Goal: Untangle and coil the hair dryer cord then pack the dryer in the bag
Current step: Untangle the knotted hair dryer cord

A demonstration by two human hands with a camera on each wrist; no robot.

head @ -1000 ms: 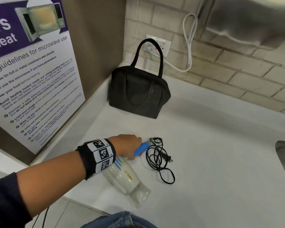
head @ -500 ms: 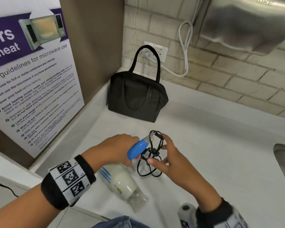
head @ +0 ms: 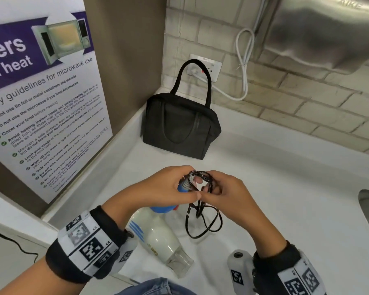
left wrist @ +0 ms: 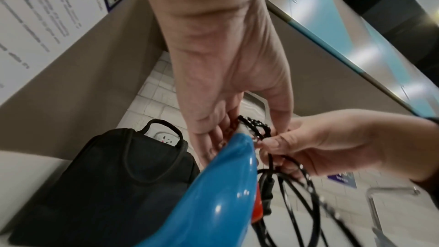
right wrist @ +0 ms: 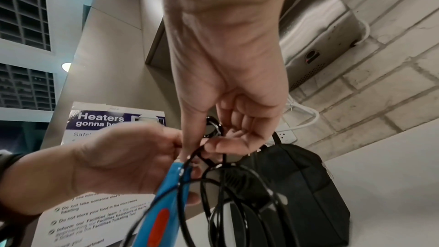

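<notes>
both hands (head: 164, 188) (head: 228, 194) have fingers pinched on the tangled black cord (head: 202, 218) above the white, blue-handled dryer (head: 158, 239).

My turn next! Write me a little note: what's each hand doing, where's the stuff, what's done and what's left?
Left hand: grips the dryer's blue handle, near the cord end.
Right hand: pinches the black cord in its tangle beside the handle.
Dryer: nozzle end by the counter edge; whether it rests there I cannot tell. Cord loops hang below the hands.
Bag: upright in the back corner; looks closed.
Done: both hands have hold of dryer and cord.
Left: untangle, coil the cord, open the bag, pack the dryer.
</notes>
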